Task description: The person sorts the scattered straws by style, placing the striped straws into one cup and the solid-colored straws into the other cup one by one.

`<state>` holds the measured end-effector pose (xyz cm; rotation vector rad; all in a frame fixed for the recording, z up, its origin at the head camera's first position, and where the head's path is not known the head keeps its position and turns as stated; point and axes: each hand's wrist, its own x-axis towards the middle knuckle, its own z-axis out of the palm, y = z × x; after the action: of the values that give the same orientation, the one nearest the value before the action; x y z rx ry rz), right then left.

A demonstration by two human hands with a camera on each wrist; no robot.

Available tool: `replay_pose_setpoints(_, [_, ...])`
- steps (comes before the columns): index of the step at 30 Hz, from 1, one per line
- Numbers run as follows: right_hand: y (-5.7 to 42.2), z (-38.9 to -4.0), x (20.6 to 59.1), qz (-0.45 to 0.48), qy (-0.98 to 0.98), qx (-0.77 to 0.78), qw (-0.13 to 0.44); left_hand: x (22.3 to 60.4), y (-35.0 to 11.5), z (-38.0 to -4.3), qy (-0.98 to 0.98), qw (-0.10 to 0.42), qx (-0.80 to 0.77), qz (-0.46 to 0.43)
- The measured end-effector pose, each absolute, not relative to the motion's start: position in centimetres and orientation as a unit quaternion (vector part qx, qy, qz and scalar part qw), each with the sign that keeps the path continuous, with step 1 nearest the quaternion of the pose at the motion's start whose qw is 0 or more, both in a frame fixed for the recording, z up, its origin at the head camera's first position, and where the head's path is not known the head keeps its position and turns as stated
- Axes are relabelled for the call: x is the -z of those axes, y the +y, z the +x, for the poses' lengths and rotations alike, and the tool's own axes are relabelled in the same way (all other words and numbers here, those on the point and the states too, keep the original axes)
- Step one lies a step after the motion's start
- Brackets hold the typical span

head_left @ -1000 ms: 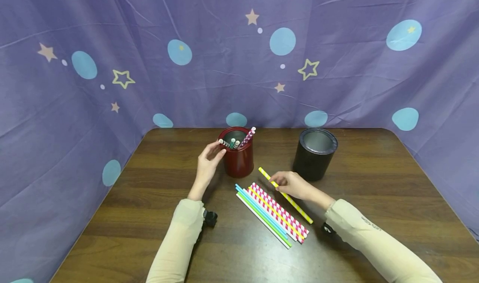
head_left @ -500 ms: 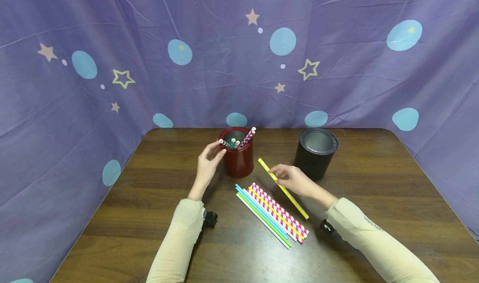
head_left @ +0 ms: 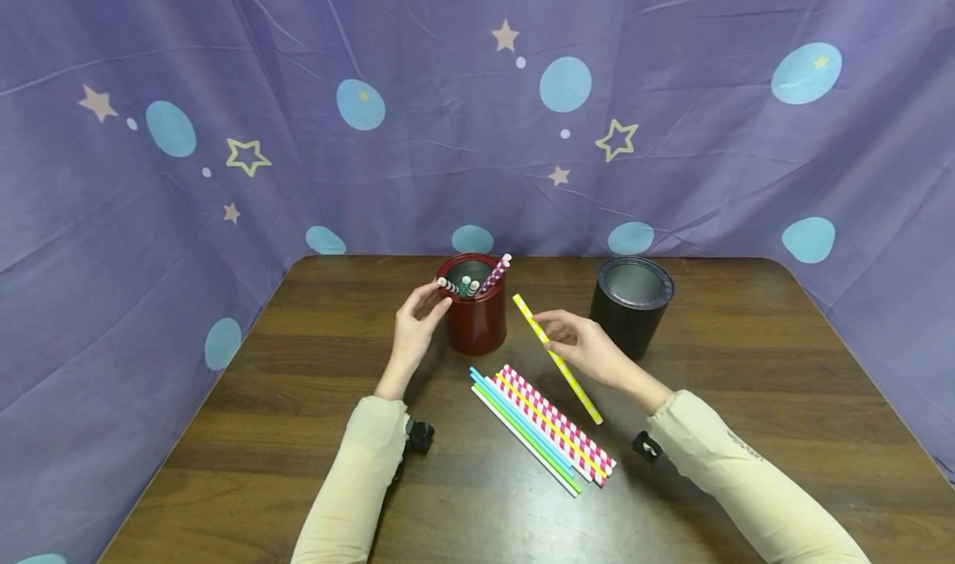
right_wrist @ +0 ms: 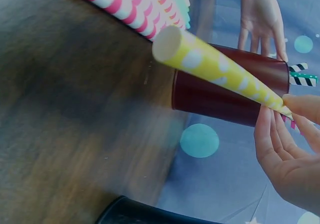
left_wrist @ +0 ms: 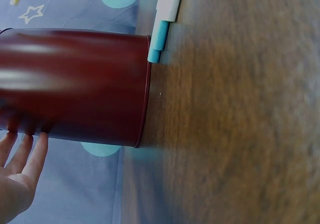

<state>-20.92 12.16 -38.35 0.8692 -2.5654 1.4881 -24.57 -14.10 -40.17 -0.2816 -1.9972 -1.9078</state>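
My right hand [head_left: 589, 348] pinches a yellow paper straw with white dots [head_left: 576, 387] between thumb and fingers. In the head view the straw slants over the table, its upper end near the red can [head_left: 477, 329]. The right wrist view shows the straw [right_wrist: 215, 69] from its near end, overlapping the can. My left hand [head_left: 414, 329] touches the can's left side at the rim, and its fingers [left_wrist: 36, 156] look straight against the wall in the left wrist view. Black-and-white striped, green dotted and purple dotted straws [head_left: 494, 275] stand in the can.
A black can [head_left: 625, 319] stands at the back right, with no straws showing at its mouth. In front of the red can lies a slanted row of straws [head_left: 552, 431]: pink-and-white, yellow, blue, green and white. A purple curtain [head_left: 448, 191] hangs behind the table.
My right hand has raised the yellow straw off the table and moved it away from me, its upper end rising beside the red can. The left hand has stayed at the can.
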Motion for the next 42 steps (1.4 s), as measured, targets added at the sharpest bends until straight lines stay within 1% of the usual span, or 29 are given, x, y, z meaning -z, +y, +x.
replay_pose_setpoints(4, [11.6, -20.0, 36.4, 0.277, -0.824, -0.493, 0.035, 40.2, -14.1, -24.6, -0.710, 0.181, 0.674, -0.097])
replay_pose_setpoints(14, [10.8, -20.0, 34.8, 0.260, -0.814, -0.516, 0.062, 40.2, -14.1, -24.6, -0.715, 0.180, 0.669, -0.092])
replay_pose_setpoints(18, [10.6, -20.4, 34.7, 0.256, -0.803, -0.532, 0.078, 40.2, -14.1, -24.6, -0.715, 0.179, 0.669, -0.093])
replay_pose_setpoints(25, [10.5, -22.2, 35.6, 0.250, -0.783, -0.558, 0.111, 40.2, -14.1, -24.6, -0.715, 0.181, 0.669, -0.094])
replay_pose_setpoints(31, [10.0, -22.6, 35.1, 0.248, -0.765, -0.577, 0.146, 40.3, -14.2, -24.6, -0.715, 0.180, 0.669, -0.095])
replay_pose_setpoints(42, [8.9, -22.6, 33.3, 0.230, -0.723, -0.632, 0.159, 40.2, -14.1, -24.6, -0.715, 0.185, 0.667, -0.093])
